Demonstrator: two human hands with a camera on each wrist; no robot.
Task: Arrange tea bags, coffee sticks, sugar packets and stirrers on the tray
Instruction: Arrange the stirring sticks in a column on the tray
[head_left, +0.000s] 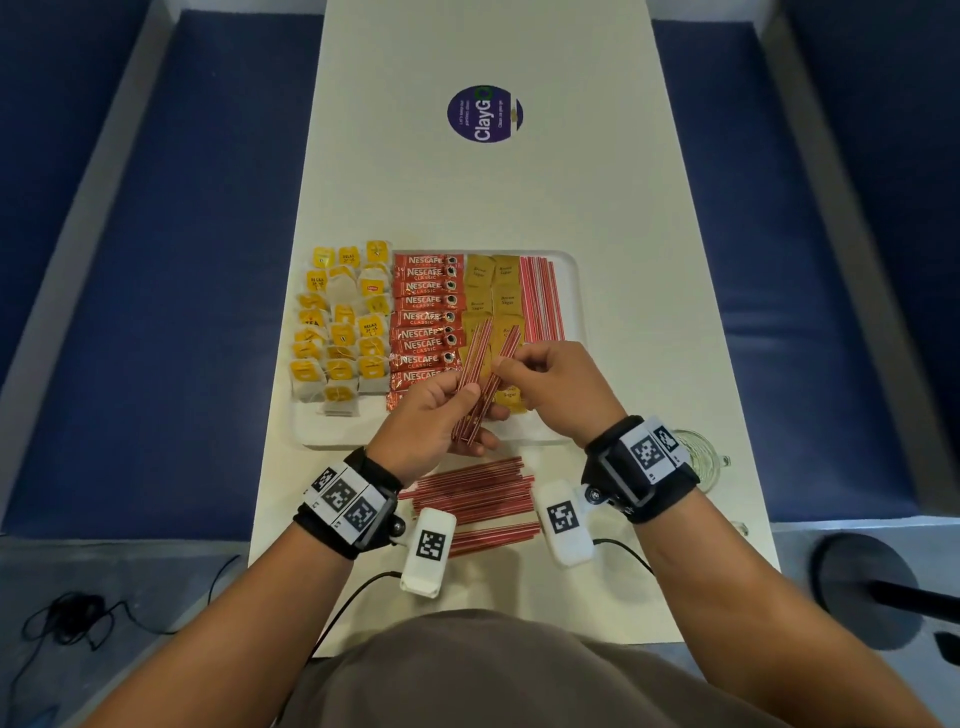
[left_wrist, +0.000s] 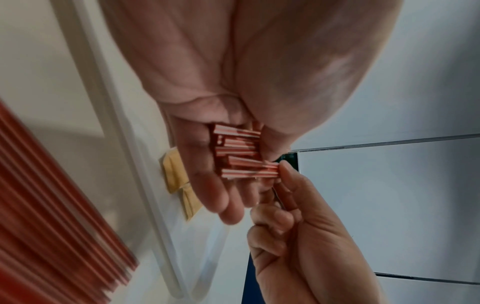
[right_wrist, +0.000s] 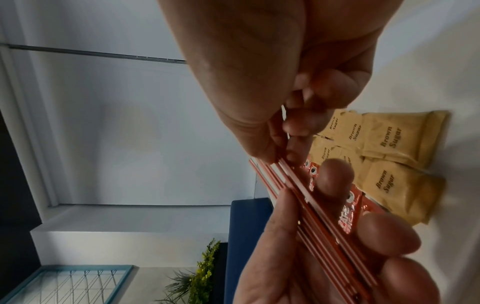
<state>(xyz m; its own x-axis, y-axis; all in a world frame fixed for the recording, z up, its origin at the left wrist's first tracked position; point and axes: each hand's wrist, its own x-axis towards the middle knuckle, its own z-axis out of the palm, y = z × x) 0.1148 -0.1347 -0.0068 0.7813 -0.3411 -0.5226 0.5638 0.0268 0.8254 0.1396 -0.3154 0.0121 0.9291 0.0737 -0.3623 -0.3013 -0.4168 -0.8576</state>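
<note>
Tray (head_left: 571, 364): tea bags (head_left: 340, 332), coffee sticks (head_left: 426, 317), sugar packets (head_left: 493, 291), stirrers (head_left: 540, 299).

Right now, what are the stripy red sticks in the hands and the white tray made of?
The stirrers look like thin plastic: flat, glossy, red with white stripes, straight and stiff in the left hand and right hand. The tray is probably plastic too: smooth, matte white, with a rounded moulded rim.

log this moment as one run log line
step: sorting stirrers | left hand: grips stirrer bundle | right hand: pinches stirrers from it | tray: tea, coffee, sugar, some stirrers placed | loose stirrers: on table
</note>
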